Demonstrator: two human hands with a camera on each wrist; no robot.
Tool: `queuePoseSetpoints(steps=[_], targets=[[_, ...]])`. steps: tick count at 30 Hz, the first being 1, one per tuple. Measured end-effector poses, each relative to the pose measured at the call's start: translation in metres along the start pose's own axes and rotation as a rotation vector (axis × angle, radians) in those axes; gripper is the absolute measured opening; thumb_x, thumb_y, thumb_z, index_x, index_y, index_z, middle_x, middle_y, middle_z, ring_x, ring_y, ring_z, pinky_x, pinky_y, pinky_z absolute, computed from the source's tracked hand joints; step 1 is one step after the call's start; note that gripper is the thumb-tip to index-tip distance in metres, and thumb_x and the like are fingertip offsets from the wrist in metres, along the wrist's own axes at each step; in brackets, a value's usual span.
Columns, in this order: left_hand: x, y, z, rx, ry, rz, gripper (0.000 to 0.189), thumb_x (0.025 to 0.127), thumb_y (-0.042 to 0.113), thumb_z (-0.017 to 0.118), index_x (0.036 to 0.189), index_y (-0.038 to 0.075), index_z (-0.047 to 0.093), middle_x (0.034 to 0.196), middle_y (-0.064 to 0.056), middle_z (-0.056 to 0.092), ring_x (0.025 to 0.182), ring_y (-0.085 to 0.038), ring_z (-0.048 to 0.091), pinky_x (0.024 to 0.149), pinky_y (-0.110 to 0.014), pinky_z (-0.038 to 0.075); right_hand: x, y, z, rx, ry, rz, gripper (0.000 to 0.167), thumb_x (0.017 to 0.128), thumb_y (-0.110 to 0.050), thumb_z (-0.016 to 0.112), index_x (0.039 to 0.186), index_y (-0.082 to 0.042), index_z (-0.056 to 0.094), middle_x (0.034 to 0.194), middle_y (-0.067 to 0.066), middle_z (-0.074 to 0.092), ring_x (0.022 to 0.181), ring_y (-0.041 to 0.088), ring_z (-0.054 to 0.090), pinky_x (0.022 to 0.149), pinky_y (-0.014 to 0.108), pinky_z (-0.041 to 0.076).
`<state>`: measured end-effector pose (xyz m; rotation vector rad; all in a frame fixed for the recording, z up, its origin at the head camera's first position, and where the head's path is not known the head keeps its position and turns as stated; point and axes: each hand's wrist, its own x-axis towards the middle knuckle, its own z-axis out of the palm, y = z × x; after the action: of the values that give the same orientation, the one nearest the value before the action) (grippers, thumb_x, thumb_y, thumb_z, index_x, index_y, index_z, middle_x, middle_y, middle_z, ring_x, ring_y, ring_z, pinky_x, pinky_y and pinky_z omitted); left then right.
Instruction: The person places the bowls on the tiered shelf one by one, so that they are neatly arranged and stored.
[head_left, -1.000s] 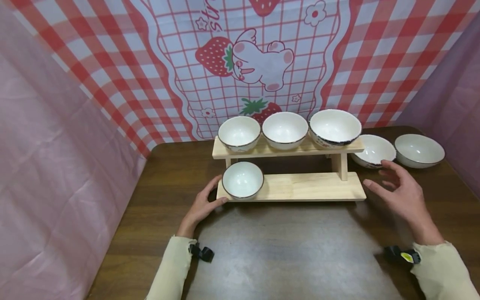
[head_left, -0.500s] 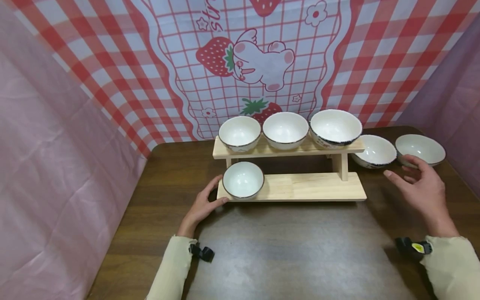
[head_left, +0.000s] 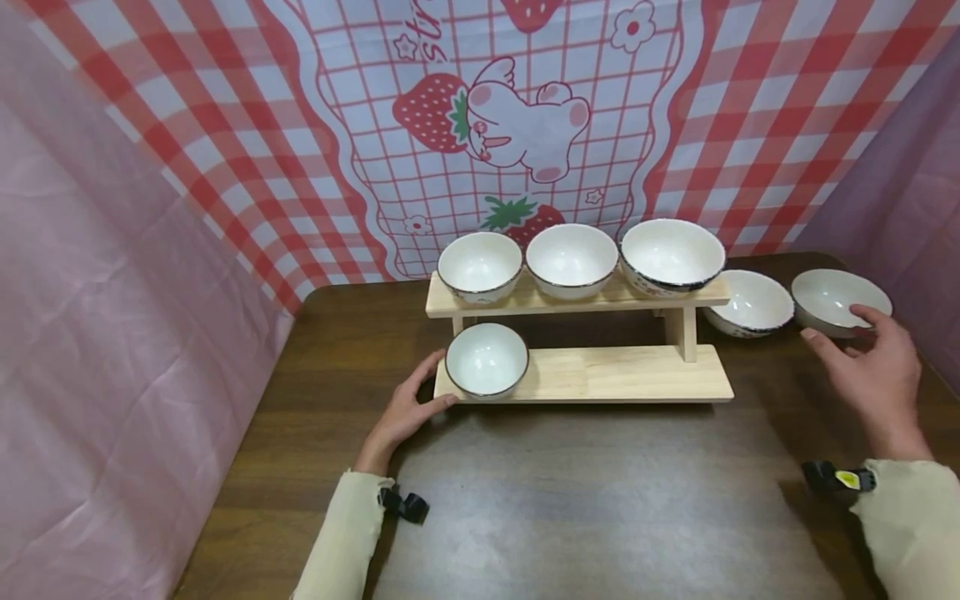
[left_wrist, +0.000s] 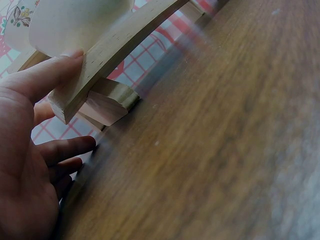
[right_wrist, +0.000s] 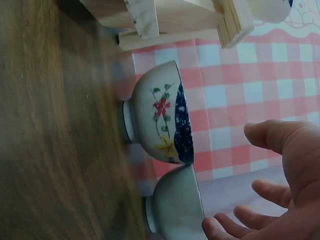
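My left hand [head_left: 401,417] grips the left end of a two-tier wooden stand [head_left: 630,372]. In the left wrist view, its thumb lies on the board and other fingers hang below. A small white bowl [head_left: 486,360] with a dark rim sits on the lower board beside that hand. At far right, my right hand [head_left: 877,379] reaches with spread fingers to the near side of a plain pale bowl [head_left: 832,293]. The right wrist view shows thumb and fingers parted, fingertips close to that bowl's rim. Touching it is a bowl [right_wrist: 160,115] with painted flowers and a blue band.
Three white bowls stand on the upper board: a left one [head_left: 480,262], a middle one [head_left: 572,257] and a larger right one [head_left: 670,252]. A strawberry-print cloth [head_left: 360,167] hangs behind the brown table [head_left: 570,500]. Pink cloth [head_left: 90,333] hangs at the left.
My right hand has moved right, from beside the stand's right end past the flowered bowl to the plain bowl. My left hand and the bowls have stayed in place.
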<state>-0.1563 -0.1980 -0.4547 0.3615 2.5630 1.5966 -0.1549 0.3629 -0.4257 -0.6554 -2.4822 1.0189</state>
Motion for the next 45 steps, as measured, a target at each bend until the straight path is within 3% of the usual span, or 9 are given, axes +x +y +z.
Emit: queuePoseSetpoints(steps=[4, 9, 14, 19, 21, 23, 26, 45], targets=[[0.000, 0.000, 0.000, 0.002, -0.002, 0.002, 0.074, 0.088, 0.009, 0.074, 0.153, 0.005, 0.039, 0.149, -0.024, 0.051, 0.143, -0.038, 0.043, 0.118, -0.057, 0.027, 0.005, 0.003, -0.001, -0.013, 0.039, 0.003, 0.066, 0.089, -0.027, 0.070, 0.148, -0.010, 0.046, 0.123, 0.015, 0.054, 0.070, -0.022, 0.028, 0.067, 0.003, 0.025], [0.000, 0.000, 0.000, 0.008, -0.005, -0.001, 0.074, 0.088, 0.010, 0.074, 0.153, 0.005, 0.039, 0.149, -0.024, 0.051, 0.143, -0.038, 0.043, 0.117, -0.056, 0.029, 0.011, 0.005, -0.001, 0.005, 0.061, 0.032, 0.065, 0.088, -0.029, 0.070, 0.147, -0.011, 0.048, 0.097, -0.015, 0.044, 0.071, -0.020, 0.029, 0.074, 0.009, 0.025], [0.000, 0.001, -0.001, 0.009, -0.004, -0.009, 0.075, 0.088, 0.010, 0.075, 0.153, 0.005, 0.039, 0.150, -0.023, 0.050, 0.144, -0.037, 0.043, 0.118, -0.056, 0.029, 0.017, 0.006, 0.000, 0.020, 0.065, 0.055, 0.067, 0.088, -0.031, 0.068, 0.148, -0.012, 0.046, 0.096, -0.023, 0.035, 0.079, -0.018, 0.025, 0.081, 0.012, 0.023], [0.000, 0.002, -0.001, 0.015, -0.011, -0.006, 0.074, 0.088, 0.010, 0.074, 0.153, 0.005, 0.039, 0.149, -0.023, 0.051, 0.143, -0.037, 0.043, 0.118, -0.057, 0.028, 0.022, 0.009, 0.003, 0.064, 0.125, 0.028, 0.064, 0.087, -0.026, 0.069, 0.145, -0.008, 0.050, 0.097, -0.029, 0.028, 0.087, -0.018, 0.024, 0.090, 0.015, 0.026], [0.000, 0.002, 0.000, 0.009, -0.013, -0.007, 0.074, 0.088, 0.010, 0.074, 0.153, 0.005, 0.039, 0.149, -0.023, 0.051, 0.143, -0.037, 0.043, 0.118, -0.057, 0.027, 0.023, 0.010, 0.004, 0.063, 0.137, 0.007, 0.064, 0.087, -0.023, 0.069, 0.145, -0.004, 0.049, 0.106, -0.020, 0.045, 0.101, -0.008, 0.040, 0.101, 0.023, 0.029], [0.001, 0.001, 0.000, 0.005, -0.013, -0.008, 0.074, 0.088, 0.010, 0.074, 0.153, 0.005, 0.039, 0.150, -0.023, 0.051, 0.143, -0.037, 0.043, 0.119, -0.058, 0.027, 0.024, 0.012, 0.004, 0.064, 0.133, -0.002, 0.064, 0.088, -0.021, 0.067, 0.146, -0.001, 0.047, 0.122, 0.003, 0.056, 0.121, 0.013, 0.047, 0.113, 0.033, 0.028], [0.001, 0.001, 0.000, 0.000, -0.013, -0.005, 0.074, 0.088, 0.010, 0.074, 0.153, 0.005, 0.039, 0.150, -0.023, 0.050, 0.144, -0.037, 0.042, 0.119, -0.058, 0.026, 0.025, 0.016, 0.004, 0.061, 0.113, -0.007, 0.066, 0.089, -0.019, 0.065, 0.147, 0.003, 0.043, 0.148, 0.030, 0.042, 0.143, 0.040, 0.032, 0.122, 0.045, 0.021], [0.001, -0.001, 0.000, 0.008, -0.003, 0.010, 0.074, 0.088, 0.010, 0.075, 0.152, 0.004, 0.039, 0.152, -0.021, 0.048, 0.144, -0.036, 0.043, 0.118, -0.057, 0.029, 0.044, 0.037, 0.011, 0.030, -0.031, 0.121, 0.079, 0.088, -0.029, 0.064, 0.153, 0.002, 0.031, 0.155, 0.033, 0.031, 0.147, 0.044, 0.024, 0.124, 0.047, 0.018]])
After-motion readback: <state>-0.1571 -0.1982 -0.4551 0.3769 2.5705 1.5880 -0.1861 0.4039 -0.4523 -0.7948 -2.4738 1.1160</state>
